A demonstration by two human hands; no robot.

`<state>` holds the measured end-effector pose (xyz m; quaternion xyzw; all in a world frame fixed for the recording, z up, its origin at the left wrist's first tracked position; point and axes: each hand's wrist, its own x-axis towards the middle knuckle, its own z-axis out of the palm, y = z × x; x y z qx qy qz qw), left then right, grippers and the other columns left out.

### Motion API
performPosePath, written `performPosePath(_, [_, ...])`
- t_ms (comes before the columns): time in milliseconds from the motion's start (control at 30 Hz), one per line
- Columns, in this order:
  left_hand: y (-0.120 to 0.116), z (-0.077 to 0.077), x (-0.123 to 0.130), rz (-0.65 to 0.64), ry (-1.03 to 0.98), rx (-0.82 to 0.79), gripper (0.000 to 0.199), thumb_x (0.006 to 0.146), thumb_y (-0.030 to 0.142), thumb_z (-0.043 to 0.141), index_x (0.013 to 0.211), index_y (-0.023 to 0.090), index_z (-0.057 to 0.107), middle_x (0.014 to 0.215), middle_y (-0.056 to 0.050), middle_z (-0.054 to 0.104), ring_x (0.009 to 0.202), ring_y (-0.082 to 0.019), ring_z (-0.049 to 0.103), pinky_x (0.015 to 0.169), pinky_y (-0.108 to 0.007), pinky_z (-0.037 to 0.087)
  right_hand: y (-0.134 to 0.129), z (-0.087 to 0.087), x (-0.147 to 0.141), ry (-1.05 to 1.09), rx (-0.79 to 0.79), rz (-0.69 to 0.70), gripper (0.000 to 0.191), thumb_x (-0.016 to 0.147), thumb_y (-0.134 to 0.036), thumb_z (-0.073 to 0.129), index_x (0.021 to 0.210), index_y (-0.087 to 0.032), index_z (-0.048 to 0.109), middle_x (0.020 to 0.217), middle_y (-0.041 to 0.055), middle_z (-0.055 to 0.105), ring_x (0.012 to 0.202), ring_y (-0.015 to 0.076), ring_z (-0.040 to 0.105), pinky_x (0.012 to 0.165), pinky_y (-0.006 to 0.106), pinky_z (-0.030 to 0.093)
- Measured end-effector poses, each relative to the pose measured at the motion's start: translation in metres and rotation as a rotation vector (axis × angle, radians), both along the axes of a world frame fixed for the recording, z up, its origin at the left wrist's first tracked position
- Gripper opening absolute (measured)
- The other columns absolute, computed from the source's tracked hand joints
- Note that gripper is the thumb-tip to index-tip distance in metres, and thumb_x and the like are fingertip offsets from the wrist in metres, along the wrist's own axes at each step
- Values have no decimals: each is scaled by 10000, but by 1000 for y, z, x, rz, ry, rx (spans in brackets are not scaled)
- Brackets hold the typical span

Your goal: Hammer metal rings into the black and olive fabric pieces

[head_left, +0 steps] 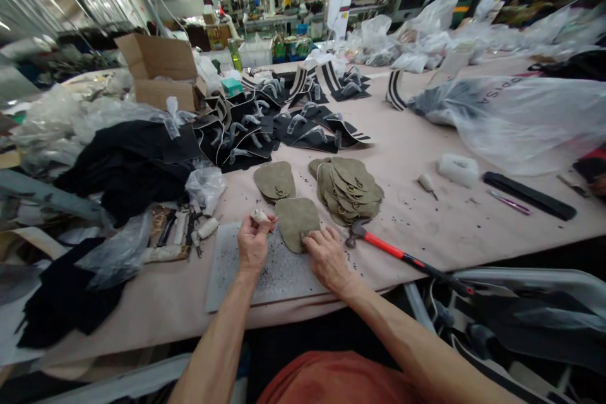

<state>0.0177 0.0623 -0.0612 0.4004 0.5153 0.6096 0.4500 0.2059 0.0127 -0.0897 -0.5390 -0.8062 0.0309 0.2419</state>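
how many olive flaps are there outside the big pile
2 visible: a front flap at the right hand's fingers, and a back flap just beyond it, left of the pile. More may be hidden underneath.

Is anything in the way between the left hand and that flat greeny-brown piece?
Nothing that I can see. The left hand, holding a whitish object, is right beside the flat, rounded, olive suede-like piece. The right hand touches its lower right edge, so it isn't between them.
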Motion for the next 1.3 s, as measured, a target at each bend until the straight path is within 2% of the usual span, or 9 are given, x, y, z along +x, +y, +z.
performPosePath(133, [-2, 10, 35, -187, -101, -26, 501, 760, 517, 783, 1083, 172, 617, 956, -90, 753, 911, -226, 727, 850, -374, 595, -13, -1, -2, 33, -43, -55, 355, 916, -107, 477, 1187, -224, 674, 1187, 81, 674, 1071, 239, 526, 1094, 453, 253])
performPosePath(267, [3, -3, 55, -308, -60, -73, 462, 741, 507, 807, 1010, 174, 634, 950, -91, 756, 915, -224, 725, 857, -358, 583, -25, -2, -3, 30, -75, -70, 449, 883, -95, 491, 1293, -208, 636, 1307, 104, 642, 1185, 261, 504, 1149, 493, 186])
performPosePath(433, [8, -23, 52, -270, -86, -84, 457, 760, 552, 776, 955, 177, 602, 922, -78, 747, 857, -223, 738, 839, -387, 601, -30, -7, -2, 126, -70, -62, 416, 923, -103, 455, 1280, -209, 641, 1337, 96, 644, 1275, 247, 482, 1171, 470, 151])
performPosePath(767, [7, -21, 52, -280, -72, -89, 460, 794, 557, 742, 989, 178, 566, 870, -59, 733, 820, -219, 740, 826, -390, 606, -29, -8, -2, 177, -81, -92, 374, 937, -119, 471, 1242, -212, 665, 1329, 97, 646, 1265, 244, 495, 1137, 446, 229])
performPosePath(867, [9, -23, 51, -312, 19, -67, 404, 837, 540, 700, 985, 187, 569, 859, -59, 727, 815, -216, 731, 797, -361, 598, -29, -7, -3, 173, -91, -83, 375, 939, -127, 475, 1255, -208, 661, 1331, 106, 640, 1270, 252, 493, 1134, 461, 249])
performPosePath(967, [10, -23, 50, -348, 228, 10, 302, 882, 489, 654, 930, 198, 588, 849, -63, 728, 810, -208, 716, 776, -324, 579, -27, -5, 2, 198, -87, -48, 359, 932, -131, 484, 1232, -204, 667, 1300, 108, 648, 1232, 249, 516, 1082, 444, 337])
performPosePath(1067, [9, -22, 50, -358, 425, 102, 187, 906, 386, 621, 916, 202, 597, 876, -62, 741, 817, -198, 704, 778, -308, 557, -22, -1, 25, 256, -33, -66, 302, 937, -154, 482, 1171, -176, 672, 1227, 116, 664, 1140, 241, 560, 1002, 406, 420])
performPosePath(1167, [7, -21, 49, -370, 496, 169, 125, 899, 312, 618, 955, 202, 602, 896, -58, 751, 824, -193, 703, 779, -302, 545, -15, 3, 70, 192, 5, -243, 260, 945, -211, 495, 1132, -150, 665, 1192, 136, 663, 1106, 263, 570, 977, 413, 434])
performPosePath(1300, [5, -20, 48, -383, 462, 172, 121, 895, 309, 626, 948, 201, 612, 904, -58, 749, 825, -189, 701, 782, -301, 545, -13, 7, 134, -156, -200, -507, 292, 947, -310, 527, 1131, -117, 644, 1170, 186, 637, 1039, 308, 571, 871, 418, 439])
